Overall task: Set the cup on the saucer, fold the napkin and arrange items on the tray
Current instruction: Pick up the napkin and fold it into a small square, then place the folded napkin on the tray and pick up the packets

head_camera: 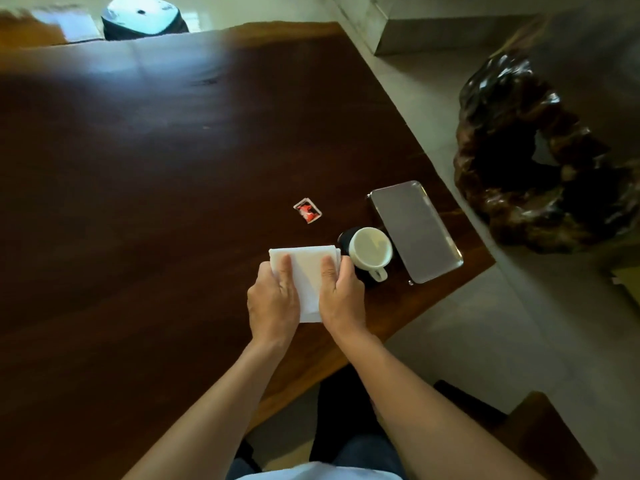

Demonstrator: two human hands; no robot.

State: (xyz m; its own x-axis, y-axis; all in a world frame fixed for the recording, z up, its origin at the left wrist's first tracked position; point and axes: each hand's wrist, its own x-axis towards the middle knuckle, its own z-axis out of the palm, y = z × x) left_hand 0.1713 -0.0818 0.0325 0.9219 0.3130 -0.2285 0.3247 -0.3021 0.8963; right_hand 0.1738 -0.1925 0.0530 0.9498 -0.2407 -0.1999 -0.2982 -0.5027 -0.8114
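A white folded napkin lies on the dark wooden table near its front edge. My left hand presses flat on its left side and my right hand presses on its right side, fingers stretched forward. Just right of the napkin a white cup stands on a black saucer, its handle pointing toward me. Beyond the cup lies an empty rectangular metal tray with a shiny rim. A small red and white packet rests on the table behind the napkin.
The table ends close to the tray on the right, with tiled floor beyond. A gnarled dark wood root sculpture stands right of the table. A stool stands at the far side, a wooden seat at the near right.
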